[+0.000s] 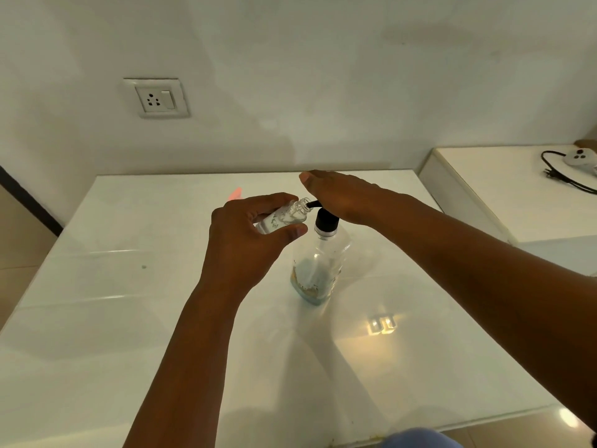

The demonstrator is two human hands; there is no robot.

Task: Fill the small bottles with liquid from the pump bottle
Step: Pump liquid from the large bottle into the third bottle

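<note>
A clear pump bottle (319,263) with a black pump head stands near the middle of the white table (129,318); a little liquid and residue sit at its bottom. My right hand (342,195) lies flat on top of the pump head, fingers straight. My left hand (245,240) grips a small clear bottle (287,216), tilted, with its open neck against the black nozzle tip. Much of the small bottle is hidden behind my fingers.
A wall socket (158,98) is on the wall behind the table. A second white surface (504,189) to the right carries a black cable and a white plug adapter (578,158). A pinkish mark (235,194) shows on the table's far side.
</note>
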